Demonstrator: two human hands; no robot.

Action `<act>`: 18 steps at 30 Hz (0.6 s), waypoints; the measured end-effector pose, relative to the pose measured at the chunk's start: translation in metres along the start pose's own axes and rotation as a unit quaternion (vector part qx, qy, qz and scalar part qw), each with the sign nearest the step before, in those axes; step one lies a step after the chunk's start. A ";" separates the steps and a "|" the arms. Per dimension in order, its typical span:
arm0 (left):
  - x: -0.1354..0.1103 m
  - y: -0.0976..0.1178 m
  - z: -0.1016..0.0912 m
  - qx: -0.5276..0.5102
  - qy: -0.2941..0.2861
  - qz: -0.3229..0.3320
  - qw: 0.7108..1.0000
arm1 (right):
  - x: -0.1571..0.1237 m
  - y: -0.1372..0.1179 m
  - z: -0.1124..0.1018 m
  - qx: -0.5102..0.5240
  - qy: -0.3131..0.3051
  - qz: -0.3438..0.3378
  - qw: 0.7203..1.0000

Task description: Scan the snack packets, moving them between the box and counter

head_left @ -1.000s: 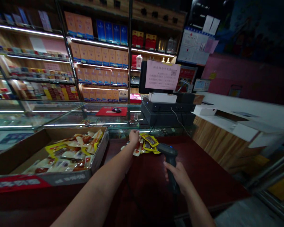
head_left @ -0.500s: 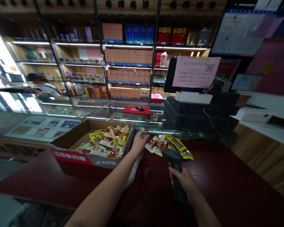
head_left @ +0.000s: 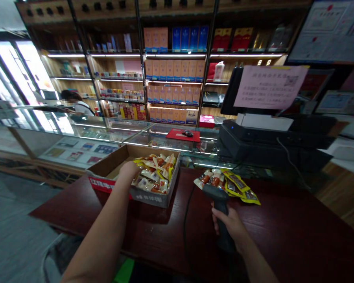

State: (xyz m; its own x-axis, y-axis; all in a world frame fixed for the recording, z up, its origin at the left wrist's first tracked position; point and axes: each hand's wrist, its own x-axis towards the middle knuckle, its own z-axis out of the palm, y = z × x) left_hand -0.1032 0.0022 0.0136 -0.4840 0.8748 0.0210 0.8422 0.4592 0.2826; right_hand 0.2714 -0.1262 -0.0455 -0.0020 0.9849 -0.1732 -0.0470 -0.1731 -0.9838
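Light, soft, slick film sachets [head_left: 155, 175] lay heaped in a cardboard box [head_left: 153, 199] at the dark red counter's [head_left: 262, 232] far left corner; sealed ends were judged the best hold. The left hand [head_left: 129, 171] was curled over them, any pinch unseen. A stiff barcode scanner [head_left: 220, 204] was gripped by the handle in the closed right hand [head_left: 227, 226].

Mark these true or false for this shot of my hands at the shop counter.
The right hand grips a scanner. True.
The left hand rests on a computer mouse. False: it reaches into a cardboard box.
Packets lie on the dark red counter near the scanner. True.
The cardboard box is closed. False: its top is open and it holds more packets.
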 end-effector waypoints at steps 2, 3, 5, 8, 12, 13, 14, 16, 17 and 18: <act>-0.001 -0.004 0.004 -0.008 0.016 -0.015 1.000 | 0.000 0.000 0.001 -0.005 0.002 0.006 1.000; -0.002 -0.003 0.006 -0.019 0.025 -0.018 0.999 | 0.000 -0.001 0.001 -0.007 0.002 0.007 1.000; -0.004 -0.001 0.007 -0.049 0.030 -0.013 0.998 | 0.000 -0.001 0.001 -0.009 0.001 0.005 1.000; -0.010 0.003 0.004 -0.125 0.082 -0.032 0.988 | -0.002 -0.002 -0.001 -0.011 0.006 0.001 1.000; -0.021 0.008 -0.010 -0.267 0.279 -0.064 0.920 | -0.004 -0.003 -0.001 -0.009 0.006 -0.001 1.000; -0.025 0.010 -0.014 -0.303 0.323 -0.057 0.895 | -0.005 -0.003 -0.001 -0.008 0.006 0.000 1.000; -0.029 0.014 -0.016 -0.341 0.357 -0.046 0.868 | -0.005 -0.004 -0.001 -0.007 0.006 0.000 1.000; -0.038 0.029 -0.018 -0.435 0.382 -0.007 0.816 | -0.006 -0.005 0.000 -0.004 0.010 -0.003 1.000; -0.044 0.040 -0.016 -0.496 0.365 0.019 0.788 | -0.007 -0.006 0.000 -0.001 0.013 -0.005 1.000; -0.052 0.053 -0.012 -0.559 0.329 0.049 0.759 | -0.007 -0.006 0.001 0.003 0.015 -0.008 1.000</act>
State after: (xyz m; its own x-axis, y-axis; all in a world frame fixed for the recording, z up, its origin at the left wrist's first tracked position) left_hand -0.0362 -0.0209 0.0393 -0.7560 0.4605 0.4652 0.3311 -0.3440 0.8787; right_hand 0.2712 -0.1319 -0.0379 0.0288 0.9868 -0.1596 -0.0524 -0.1580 -0.9861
